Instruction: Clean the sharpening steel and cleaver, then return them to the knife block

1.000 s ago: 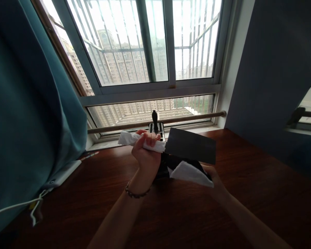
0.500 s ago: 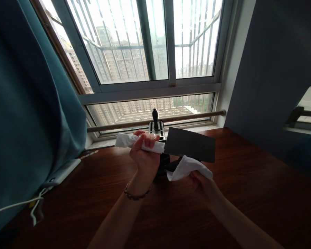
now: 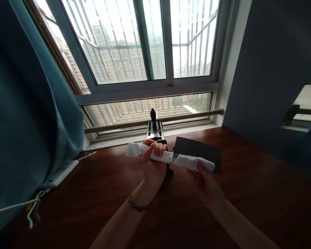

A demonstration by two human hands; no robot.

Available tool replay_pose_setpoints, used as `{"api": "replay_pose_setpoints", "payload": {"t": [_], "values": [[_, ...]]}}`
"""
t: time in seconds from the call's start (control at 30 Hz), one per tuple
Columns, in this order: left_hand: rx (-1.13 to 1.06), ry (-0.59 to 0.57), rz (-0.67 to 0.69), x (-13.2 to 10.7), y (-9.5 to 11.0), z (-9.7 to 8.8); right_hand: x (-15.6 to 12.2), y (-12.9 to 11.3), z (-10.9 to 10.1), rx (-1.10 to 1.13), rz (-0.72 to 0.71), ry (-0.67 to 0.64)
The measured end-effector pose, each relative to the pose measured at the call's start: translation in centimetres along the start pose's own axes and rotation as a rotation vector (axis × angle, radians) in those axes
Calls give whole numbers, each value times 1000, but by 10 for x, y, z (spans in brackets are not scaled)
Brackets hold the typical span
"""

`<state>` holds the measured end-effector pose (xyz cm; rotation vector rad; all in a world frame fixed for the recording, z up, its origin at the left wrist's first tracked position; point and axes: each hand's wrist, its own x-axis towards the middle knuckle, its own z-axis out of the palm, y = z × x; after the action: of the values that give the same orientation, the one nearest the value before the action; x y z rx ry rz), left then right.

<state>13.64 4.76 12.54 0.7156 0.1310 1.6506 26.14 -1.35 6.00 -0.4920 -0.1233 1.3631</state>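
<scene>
Blade (image 3: pixel 197 147) right of left hand (image 3: pixel 154 166); window (image 3: pixel 155 52) behind table (image 3: pixel 98 186).

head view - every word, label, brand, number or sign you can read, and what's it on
No text can be read.
Grey blade: none shows on the uncovered part.
White wrapping: none shows.
Dark device by the window: too small to tell.
White strip: too blurred to tell.
</scene>
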Motion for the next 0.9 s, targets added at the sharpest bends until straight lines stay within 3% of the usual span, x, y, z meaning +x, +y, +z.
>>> {"api": "replay_pose_setpoints", "payload": {"t": [0.1, 0.2, 0.27, 0.37, 0.43, 0.47, 0.53, 0.6, 0.63, 0.8, 0.9], "values": [[90, 17, -95, -18, -7, -16, 7, -13, -6, 18, -21, 65], [220, -43, -302, -47, -9, -42, 14, -28, -13, 3, -66, 128], [249, -163, -477, -65, -6, -62, 19, -38, -18, -36, -76, 206], [294, -514, -715, -81, 1, -90, 28, -46, -29, -84, -84, 300], [191, -593, -865, -83, 4, -104, 36, -46, -39, -106, -78, 343], [154, -579, -937, -82, 3, -108, 39, -43, -45, -120, -68, 361], [194, -462, -1052, -79, -4, -111, 46, -35, -56, -151, -38, 371], [396, -316, -1110, -75, -16, -109, 52, -25, -64, -168, -19, 349], [500, -304, -1116, -74, -24, -108, 54, -20, -67, -171, -15, 338], [652, -504, -1347, -69, -56, -102, 59, -12, -74, -145, 11, 341], [819, -547, -1279, -67, -65, -103, 57, -16, -79, -152, -8, 325]]}}
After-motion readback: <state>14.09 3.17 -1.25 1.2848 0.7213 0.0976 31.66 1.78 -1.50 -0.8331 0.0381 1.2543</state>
